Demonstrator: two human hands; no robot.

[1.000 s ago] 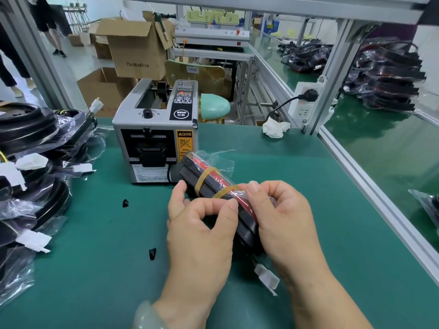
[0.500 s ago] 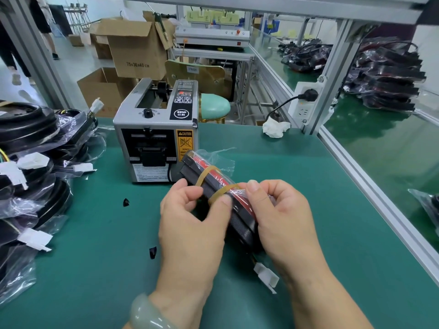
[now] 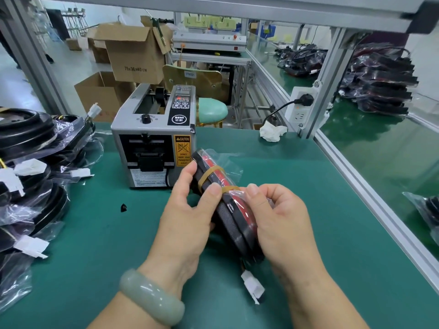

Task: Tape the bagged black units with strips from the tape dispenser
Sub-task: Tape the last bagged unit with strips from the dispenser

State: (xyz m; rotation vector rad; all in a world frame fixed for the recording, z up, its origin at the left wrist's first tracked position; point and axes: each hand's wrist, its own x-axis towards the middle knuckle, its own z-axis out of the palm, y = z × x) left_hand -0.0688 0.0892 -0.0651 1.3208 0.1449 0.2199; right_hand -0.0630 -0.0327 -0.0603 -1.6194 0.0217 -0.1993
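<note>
A round black unit [image 3: 234, 217] with a red band, wrapped in a clear bag, stands on edge on the green mat [image 3: 95, 233] in front of me. Two tan tape strips [image 3: 213, 170] cross its upper rim. My left hand [image 3: 187, 217] grips the unit's left side, thumb pressing on the nearer strip. My right hand [image 3: 280, 222] holds the right side, thumb on the bag fold by that strip. A white connector [image 3: 253, 287] trails from the unit's bottom. The grey tape dispenser [image 3: 152, 143] stands just behind, to the left.
A heap of bagged black units [image 3: 28, 167] with white connectors fills the left edge. A crumpled white tissue [image 3: 272, 132] lies at the back right near a socket. An aluminium rail [image 3: 370, 186] borders the mat's right side. Two small black scraps [image 3: 123, 207] lie on the mat.
My left hand has slid left and up along the unit, its thumb now pressing the nearer tape strip down. The right hand keeps its hold.
</note>
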